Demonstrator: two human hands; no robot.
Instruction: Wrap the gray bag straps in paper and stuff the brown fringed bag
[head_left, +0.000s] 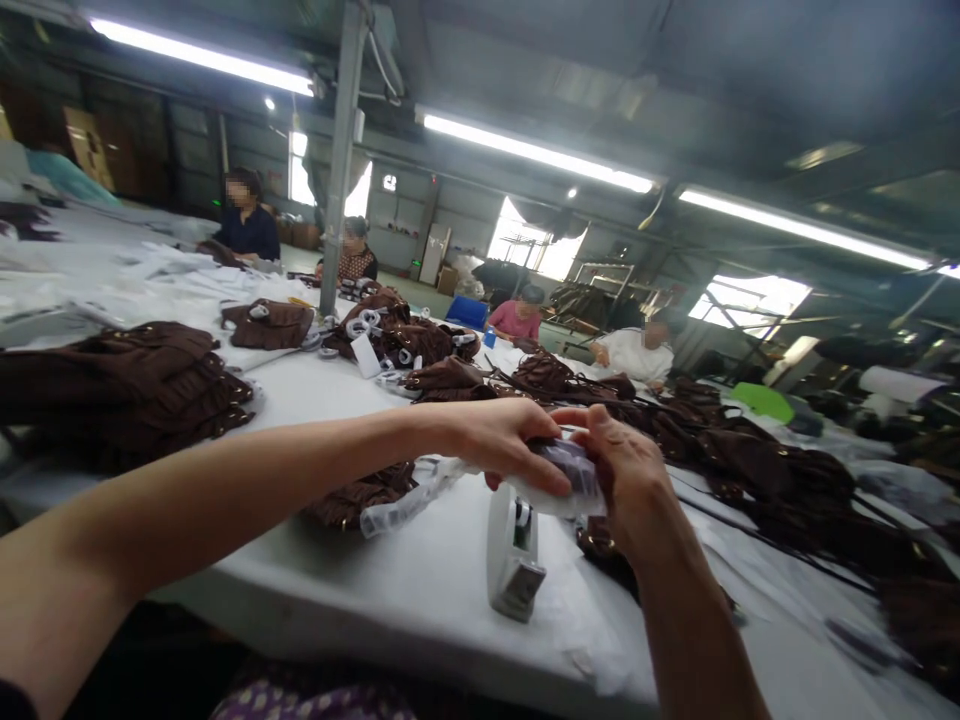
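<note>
Both my hands meet over the table around a small dark item wrapped in clear plastic (574, 475). My left hand (517, 445) grips it from the left with thumb and fingers. My right hand (628, 468) closes on its right end, with some of the fingers hidden behind it. From beneath my left hand a strip of clear plastic film (405, 512) trails to the left. A white tape dispenser (514, 560) stands on the table just below the wrapped item. Dark brown fabric pieces (364, 495) lie beyond my left forearm.
Brown fabric bags with straps (750, 455) spread over the right of the white table (300, 575). A brown pile (127, 385) lies at left. White rolls (364, 322) sit near the metal post (341, 160). Several people work across the table. A bright green piece (763, 401) lies far right.
</note>
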